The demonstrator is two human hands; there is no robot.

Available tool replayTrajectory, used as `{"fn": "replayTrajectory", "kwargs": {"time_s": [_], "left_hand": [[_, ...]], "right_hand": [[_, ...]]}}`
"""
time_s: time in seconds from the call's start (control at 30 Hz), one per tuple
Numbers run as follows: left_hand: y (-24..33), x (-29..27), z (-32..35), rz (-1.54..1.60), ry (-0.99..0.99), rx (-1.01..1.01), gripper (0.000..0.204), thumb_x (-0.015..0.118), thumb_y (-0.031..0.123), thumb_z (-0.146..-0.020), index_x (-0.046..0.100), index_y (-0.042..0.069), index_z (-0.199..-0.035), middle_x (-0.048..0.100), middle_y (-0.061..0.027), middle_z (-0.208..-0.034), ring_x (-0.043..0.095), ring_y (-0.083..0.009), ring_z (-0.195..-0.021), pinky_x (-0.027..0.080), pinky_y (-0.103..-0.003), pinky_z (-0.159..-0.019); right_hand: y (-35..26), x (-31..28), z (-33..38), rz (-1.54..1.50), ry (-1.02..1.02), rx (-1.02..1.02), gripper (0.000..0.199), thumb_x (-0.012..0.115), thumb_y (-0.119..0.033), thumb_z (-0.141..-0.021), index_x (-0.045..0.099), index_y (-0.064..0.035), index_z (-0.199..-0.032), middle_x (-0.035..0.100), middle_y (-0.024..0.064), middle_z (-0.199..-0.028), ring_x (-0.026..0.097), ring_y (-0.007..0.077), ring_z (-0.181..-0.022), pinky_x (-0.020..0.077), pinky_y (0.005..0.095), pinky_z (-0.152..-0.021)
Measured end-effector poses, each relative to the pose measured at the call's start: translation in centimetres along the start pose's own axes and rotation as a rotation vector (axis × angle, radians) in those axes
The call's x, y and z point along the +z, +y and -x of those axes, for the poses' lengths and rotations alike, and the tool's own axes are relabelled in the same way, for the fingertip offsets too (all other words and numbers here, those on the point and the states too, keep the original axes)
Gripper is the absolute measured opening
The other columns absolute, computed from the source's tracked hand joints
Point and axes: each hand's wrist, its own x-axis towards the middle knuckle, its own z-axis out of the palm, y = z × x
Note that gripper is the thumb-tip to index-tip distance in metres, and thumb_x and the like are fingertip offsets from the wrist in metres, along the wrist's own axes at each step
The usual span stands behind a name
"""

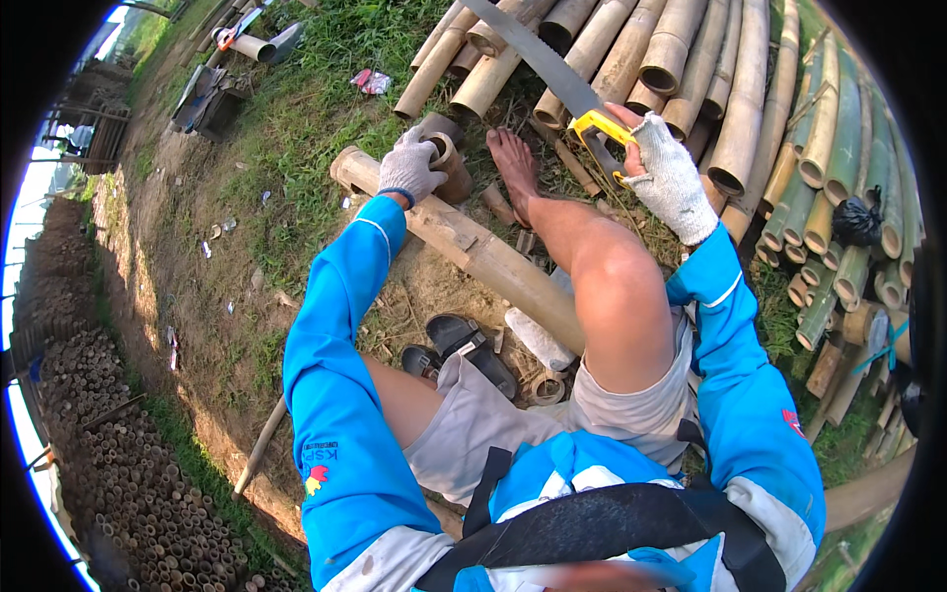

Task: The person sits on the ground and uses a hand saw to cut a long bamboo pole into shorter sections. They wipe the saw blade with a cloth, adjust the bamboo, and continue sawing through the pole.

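- Handsaw (552, 74): long grey blade with a yellow handle, running up and to the left over the stacked poles. Your right hand (667, 178), in a white knit glove, is wrapped fully round the handle and holds the saw raised above the pile, clear of the pole below.
- Bamboo pole (473, 252): pale, thick, lying slantwise across the ground from upper left to lower right, passing under your raised right knee. Its open cut end points to the upper left.
- Left hand (409, 168): grey knit glove with a blue cuff, fingers curled down over a short brown bamboo offcut (449, 163) that sits just beside the pole's upper end. You cannot tell whether the fingers grip the offcut or only rest on it.
- Bare right foot (513, 168): planted on the ground between the pole and the stacked bamboo, toes towards the stack.
- Stacked bamboo (691, 69): tan poles above the saw, greener ones to the right, cut ends facing you.
- Black sandals (464, 350): on the dirt beside the pole, near your left thigh.
- Cut bamboo rings (546, 387): small pieces on the dirt near the sandals.
- Short bamboo tubes (128, 474): packed on end in a dense bed along the left edge.
- Black bag (856, 222): knotted, resting on the green poles at right.
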Motion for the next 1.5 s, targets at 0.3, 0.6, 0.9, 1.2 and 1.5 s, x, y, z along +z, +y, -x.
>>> {"fn": "replayTrajectory", "kwargs": {"time_s": [0.3, 0.6, 0.9, 1.2, 1.5], "left_hand": [[0.6, -1.7, 4.0, 0.183, 0.227, -0.009, 0.041, 0.094, 0.033, -0.071, 0.079, 0.007, -0.099, 0.058, -0.0236, -0.149, 0.058, -0.0449, -0.133, 0.049, -0.051, -0.112], [5.4, -7.7, 5.5, 0.341, 0.562, 0.111, 0.037, 0.099, 0.027, -0.072, 0.076, 0.006, -0.093, 0.059, -0.0238, -0.142, 0.059, -0.0419, -0.129, 0.05, -0.048, -0.109], [16.1, -13.6, 4.6, 0.752, 0.134, 0.353, 0.026, 0.093, 0.013, -0.084, 0.071, 0.002, -0.09, 0.056, -0.0153, -0.153, 0.056, -0.0266, -0.137, 0.048, -0.038, -0.11], [19.6, -8.6, 4.8, 0.869, -0.136, 0.527, 0.066, 0.089, 0.015, -0.089, 0.059, 0.003, -0.147, 0.057, -0.0113, -0.154, 0.061, -0.0234, -0.134, 0.055, -0.041, -0.11], [9.1, -2.2, 3.9, 0.822, -0.131, 0.069, 0.049, 0.088, 0.026, -0.09, 0.072, 0.003, -0.13, 0.075, -0.0078, -0.115, 0.069, -0.0198, -0.106, 0.056, -0.033, -0.097]], "right_hand": [[5.0, 2.2, 12.4, 0.054, -0.313, 0.171, 0.075, 0.062, 0.004, -0.085, 0.055, -0.0161, -0.157, 0.059, 0.0149, -0.097, 0.063, 0.0329, -0.084, 0.0512, 0.0444, -0.075], [11.2, 7.6, 18.3, 0.041, -0.351, 0.506, 0.058, 0.059, -0.011, -0.098, 0.058, -0.027, -0.153, 0.058, 0.0207, -0.123, 0.066, 0.0435, -0.11, 0.0553, 0.0515, -0.094], [-2.9, 6.9, 8.3, -0.091, 0.288, 0.009, 0.103, 0.091, -0.063, -0.075, 0.054, -0.007, -0.154, 0.062, 0.0272, -0.137, 0.057, 0.0454, -0.131, 0.0457, 0.0514, -0.113], [-1.1, 1.8, 18.9, -0.229, 0.081, 0.649, 0.099, 0.099, -0.051, -0.071, 0.054, 0.001, -0.143, 0.059, 0.0271, -0.137, 0.061, 0.0427, -0.132, 0.0503, 0.0445, -0.112], [9.6, -1.4, 45.5, -0.636, 1.239, 1.626, 0.083, 0.093, -0.035, -0.085, 0.051, 0.0022, -0.147, 0.067, 0.0178, -0.136, 0.07, 0.0305, -0.115, 0.0593, 0.0462, -0.098]]}}
